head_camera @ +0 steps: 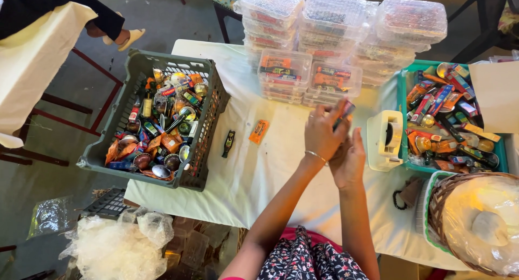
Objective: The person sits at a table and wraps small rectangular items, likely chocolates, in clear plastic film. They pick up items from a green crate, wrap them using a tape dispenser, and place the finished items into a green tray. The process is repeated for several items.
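Small dark packet [346, 109] held above white table [270, 172], pinched in fingertips of left hand [323, 133]. Right hand [348, 160] pressed against left, fingers partly curled, contents not discernible. Grey crate [203, 150] left, green tray [403, 123] right, stacked clear boxes [340, 26] behind.

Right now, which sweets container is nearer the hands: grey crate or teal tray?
The teal tray, just right of the hands past the white dispenser; the grey crate sits at the table's far left edge.
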